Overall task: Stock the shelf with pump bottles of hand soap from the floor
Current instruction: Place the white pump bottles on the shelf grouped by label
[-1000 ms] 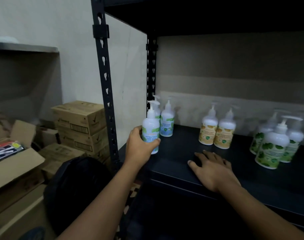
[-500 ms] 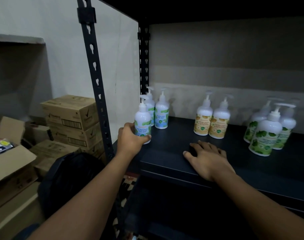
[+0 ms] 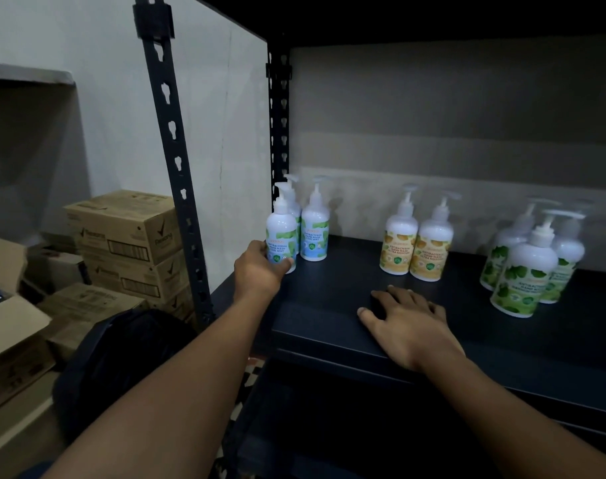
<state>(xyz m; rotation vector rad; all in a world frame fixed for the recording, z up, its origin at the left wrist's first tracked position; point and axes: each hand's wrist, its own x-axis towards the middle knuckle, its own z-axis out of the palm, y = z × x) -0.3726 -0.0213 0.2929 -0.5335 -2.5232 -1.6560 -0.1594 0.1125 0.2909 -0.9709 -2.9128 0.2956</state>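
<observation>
A left hand (image 3: 260, 267) grips a white blue-labelled plastic pump bottle (image 3: 281, 236) standing at the dark metal shelf (image 3: 332, 299)'s left edge, while the right hand (image 3: 407, 323) rests flat, fingers spread, near its front edge.

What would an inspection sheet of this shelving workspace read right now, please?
Surface: dark metal shelf board, with bottles standing in three groups.
Job's things: white pump bottle with blue label, upright at the left front; two matching blue-label bottles behind it; two yellow-label bottles mid-shelf; three green-label bottles at the right.
Clutter: stacked brown cardboard boxes, an open carton and a black bag beside the rack at left.
Grippers: left hand grips the front blue-label bottle; right hand rests flat near the board's front edge.
Cables: nothing seen.
Surroundings: pale wall, black slotted upright post.
</observation>
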